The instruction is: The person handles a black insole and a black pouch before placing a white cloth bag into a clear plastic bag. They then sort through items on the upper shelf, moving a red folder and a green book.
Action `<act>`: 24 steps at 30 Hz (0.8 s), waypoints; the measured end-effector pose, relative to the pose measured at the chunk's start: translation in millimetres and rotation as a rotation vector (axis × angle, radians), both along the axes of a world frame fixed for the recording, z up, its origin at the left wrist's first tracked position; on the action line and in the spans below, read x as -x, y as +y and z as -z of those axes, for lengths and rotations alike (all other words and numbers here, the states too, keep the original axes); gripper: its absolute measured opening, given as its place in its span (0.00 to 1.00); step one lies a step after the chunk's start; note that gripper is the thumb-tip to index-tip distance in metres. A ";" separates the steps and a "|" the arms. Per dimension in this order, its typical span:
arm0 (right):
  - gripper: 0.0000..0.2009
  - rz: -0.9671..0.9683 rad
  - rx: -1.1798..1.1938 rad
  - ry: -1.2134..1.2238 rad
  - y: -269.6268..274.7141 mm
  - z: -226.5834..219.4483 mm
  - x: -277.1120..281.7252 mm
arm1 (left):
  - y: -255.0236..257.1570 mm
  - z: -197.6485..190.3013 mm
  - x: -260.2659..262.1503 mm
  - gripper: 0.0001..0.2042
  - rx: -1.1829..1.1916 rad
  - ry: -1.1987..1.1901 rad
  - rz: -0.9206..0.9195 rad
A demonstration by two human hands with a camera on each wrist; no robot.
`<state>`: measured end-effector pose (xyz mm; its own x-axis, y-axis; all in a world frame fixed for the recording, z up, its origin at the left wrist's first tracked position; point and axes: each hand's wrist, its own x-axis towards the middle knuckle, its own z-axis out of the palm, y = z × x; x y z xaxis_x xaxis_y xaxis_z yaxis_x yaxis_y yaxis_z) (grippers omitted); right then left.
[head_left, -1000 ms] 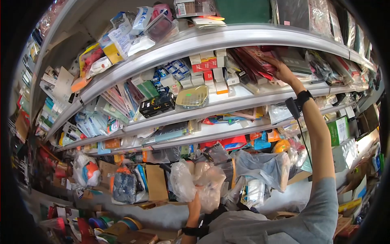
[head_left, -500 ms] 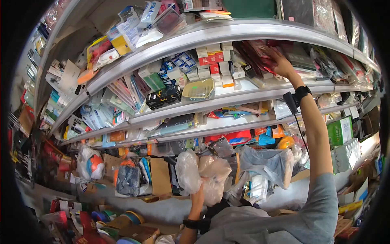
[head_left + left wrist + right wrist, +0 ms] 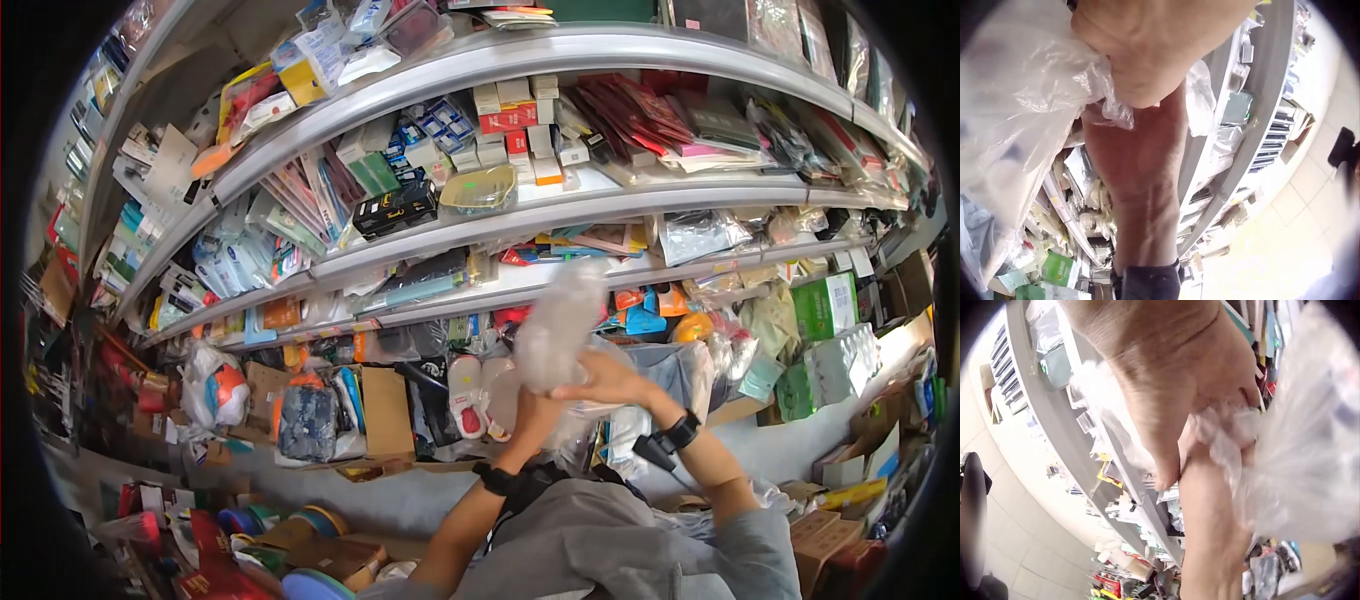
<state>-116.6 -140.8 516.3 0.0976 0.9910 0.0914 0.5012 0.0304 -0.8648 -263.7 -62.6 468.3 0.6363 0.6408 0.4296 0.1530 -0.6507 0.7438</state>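
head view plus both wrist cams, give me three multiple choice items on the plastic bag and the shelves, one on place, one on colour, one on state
1. Where is the clear plastic bag?
A. lying on the top shelf
B. held up in front of the shelves
C. on the floor

2. What colour is the box at the right end of the lower shelves?
A. green
B. purple
C. black

3. How are the hands on the bag?
A. both open, clear of it
B. only the left touches it
C. both grip it

Answers:
1. B, the head view shows the bag raised before the shelves, above the hands.
2. A, it is green with white print.
3. C, the left hand and the right hand both close on its bunched lower part; each wrist view shows plastic gathered in the fingers.
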 end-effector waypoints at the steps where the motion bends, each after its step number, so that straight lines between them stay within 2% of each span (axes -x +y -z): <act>1: 0.35 0.022 -0.054 0.087 -0.5 -2.3 14.1 | -2.5 5.1 -3.9 0.07 -0.001 0.001 0.004; 2: 0.32 0.101 -0.008 0.198 -1.9 -10.5 23.7 | -3.4 13.6 -7.8 0.07 0.070 0.170 0.039; 3: 0.32 0.105 -0.008 0.199 -2.5 -1.7 28.4 | -3.7 18.0 -9.5 0.07 0.141 0.340 0.074; 5: 0.24 0.318 -0.183 0.479 2.8 31.1 33.7 | -4.7 6.5 -9.7 0.08 0.140 0.360 0.118; 6: 0.16 0.288 -0.207 0.526 5.6 33.1 33.1 | -7.2 4.2 -9.3 0.11 0.214 0.312 0.142; 7: 0.16 0.294 -0.204 0.526 4.0 34.1 33.3 | -10.3 1.7 -8.5 0.15 0.289 0.265 0.166; 8: 0.14 0.389 -0.204 0.473 2.8 34.1 34.4 | -13.9 -1.7 -7.1 0.15 0.291 0.268 0.171; 9: 0.14 0.484 -0.205 0.420 1.8 31.7 36.0 | -17.0 -10.5 -5.9 0.15 0.143 0.113 0.136; 10: 0.14 0.491 -0.209 0.420 1.3 37.2 34.3 | -17.5 -15.2 -5.0 0.15 -0.006 -0.044 0.100; 11: 0.13 0.537 -0.242 0.500 1.3 47.2 30.3 | -17.4 -12.9 2.0 0.15 -0.008 -0.044 0.108; 13: 0.12 0.630 -0.310 0.625 0.8 43.6 30.8 | -12.7 0.2 29.8 0.17 0.400 0.111 0.046; 14: 0.12 0.635 -0.311 0.626 0.7 43.6 32.2 | 1.5 16.0 42.0 0.25 0.794 0.342 0.177; 15: 0.11 0.645 -0.265 0.671 0.2 43.4 34.4 | 1.8 21.8 48.3 0.25 0.794 0.346 0.179; 17: 0.11 0.654 -0.218 0.720 -0.4 41.2 45.1 | 0.0 32.6 58.7 0.30 1.658 0.329 0.734; 18: 0.11 0.663 -0.202 0.746 -0.6 32.5 56.6 | -19.0 2.1 49.2 0.33 1.780 0.254 0.759; 19: 0.11 0.675 -0.189 0.773 -0.3 27.3 66.6 | -23.8 9.9 39.1 0.33 1.776 0.260 0.762; 20: 0.13 0.697 -0.153 0.892 -1.6 27.9 74.5 | -26.2 23.1 29.0 0.34 1.934 -0.110 0.549; 21: 0.13 0.707 -0.158 0.892 -5.1 30.5 81.6 | -27.9 24.4 22.1 0.34 2.045 -0.487 0.314; 22: 0.12 0.673 -0.169 0.897 -9.7 34.2 88.2 | -22.0 17.1 15.3 0.27 2.093 -0.580 0.281; 23: 0.11 0.637 -0.178 0.901 -15.0 37.3 92.6 | -15.7 25.7 13.9 0.27 2.098 -0.571 0.287; 24: 0.11 0.551 -0.061 1.045 -23.7 39.3 92.2 | -4.1 45.5 10.4 0.23 2.064 -0.477 0.177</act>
<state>-208.8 -164.5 477.1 0.5659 0.7886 -0.2403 -0.4899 0.0872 -0.8674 -274.1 -66.7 422.8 0.8103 0.2452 -0.5322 -0.1728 0.9678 0.1828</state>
